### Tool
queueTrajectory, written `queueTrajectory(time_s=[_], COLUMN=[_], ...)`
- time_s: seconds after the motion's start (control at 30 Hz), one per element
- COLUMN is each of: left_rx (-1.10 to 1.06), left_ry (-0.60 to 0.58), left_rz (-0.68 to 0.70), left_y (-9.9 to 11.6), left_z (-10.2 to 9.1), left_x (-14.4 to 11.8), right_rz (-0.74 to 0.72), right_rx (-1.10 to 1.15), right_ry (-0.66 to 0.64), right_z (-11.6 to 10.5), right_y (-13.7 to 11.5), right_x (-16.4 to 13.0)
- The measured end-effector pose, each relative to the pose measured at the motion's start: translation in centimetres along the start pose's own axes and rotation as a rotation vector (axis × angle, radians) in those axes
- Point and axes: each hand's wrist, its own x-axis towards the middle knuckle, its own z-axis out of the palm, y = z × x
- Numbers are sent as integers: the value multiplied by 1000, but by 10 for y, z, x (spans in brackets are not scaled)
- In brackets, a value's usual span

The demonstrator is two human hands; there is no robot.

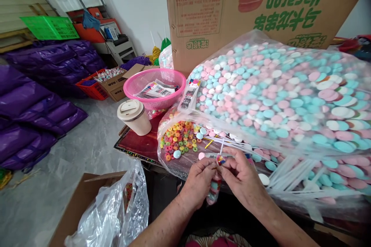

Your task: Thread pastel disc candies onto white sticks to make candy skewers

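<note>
Close together at the table's front edge, my left hand point(198, 181) and my right hand point(240, 175) pinch the top of a small clear candy wrapper point(213, 192). Blue, white and reddish round sweets show inside it, and its top is printed in colour. A thin white stick point(222, 146) sticks up above my fingers. Just beyond lie ring-shaped candies point(181, 137) in yellow, orange, red and green, on clear plastic. A huge clear bag point(269, 92) of pink, blue and white discs rises behind my hands. White sticks point(285, 171) lie in a bundle right of my right hand.
A pink basket point(131, 92) holds printed wrappers, with a lidded cup point(136, 119) before it. A large cardboard box point(220, 19) stands at the back. Below left is an open carton point(69, 208) with clear plastic over it. Purple bundles point(31, 112) stand on the floor.
</note>
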Motion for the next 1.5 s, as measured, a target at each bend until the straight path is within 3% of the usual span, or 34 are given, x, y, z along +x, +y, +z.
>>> queueTrajectory(time_s=[0.1,0.3,0.43,0.53,0.63,0.73,0.8,0.87,1.0,1.2,1.37,1.43,1.5], left_rx=[49,-45,-324,-400,-430,-489,-489,-447,-314,170,-2,71,185], left_ry=[-128,-109,-119,-257,-344,-281,-159,-33,38,-127,-80,57,135], left_rz=[8,52,-112,-310,-320,-250,-195,-137,-62,174,-25,121,286], left_y=[1,1,6,9,12,17,20,24,32,43,33,29,31], left_z=[-3,-7,-12,-13,-9,-3,1,6,15,27,36,39,43], left_x=[-2,2,5,4,3,3,3,2,-5,-13,-5,-7,-11], right_rz=[9,4,-42,-159,-114,-151,-284,-442,-652,-817,-987,-1021,-1020], right_rx=[-16,-13,-176,-187,-113,-191,-355,-540,-788,-1053,-1082,-1135,-1184], right_ry=[24,125,-98,-323,-490,-309,-92,28,-16,80,140,253,505], right_z=[-2,-2,-19,-33,-37,-29,-23,-20,-30,-43,-56,-73,-88], right_y=[3,1,-13,-26,-30,-25,-23,-23,-33,-42,-38,-42,-51], right_x=[1,-1,-3,0,4,6,4,0,-3,-3,-2,4,8])
